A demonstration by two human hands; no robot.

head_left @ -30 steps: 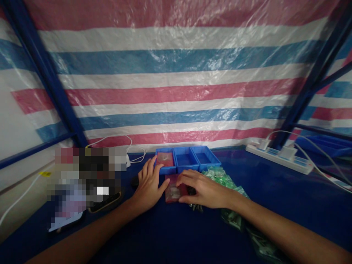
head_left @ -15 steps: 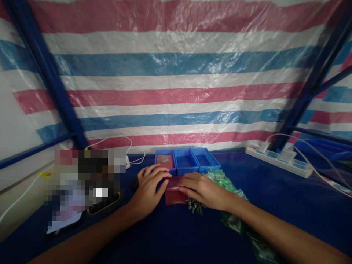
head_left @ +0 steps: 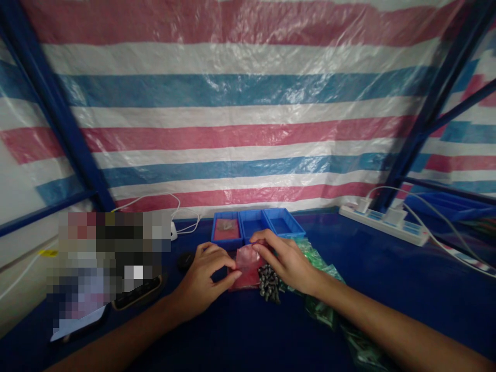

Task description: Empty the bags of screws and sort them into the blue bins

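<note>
A small clear plastic bag [head_left: 248,256], tinted pink by what lies under it, is raised by its upper right edge. My right hand [head_left: 284,258] is closed in a pinch on that edge. At the bag's lower left corner is my left hand [head_left: 211,274], its thumb and forefinger a little apart; whether they touch the plastic is hard to see. Beneath both hands lies a stack of red plastic bags [head_left: 246,280] on the blue table. A pile of small dark metal screw-like parts [head_left: 270,284] sits just right of the stack, below my right hand.
Three blue bins [head_left: 253,227] stand behind my hands; the left one holds a red bag. Green-tinted bags [head_left: 321,310] run along the right, partly under my right forearm. A power strip [head_left: 383,225] lies back right, a phone [head_left: 137,294] to the left.
My right hand has lifted the clear bag's edge off the red stack, uncovering more of the metal pile. My left fingers have curled in toward the bag. The view has shifted slightly.
</note>
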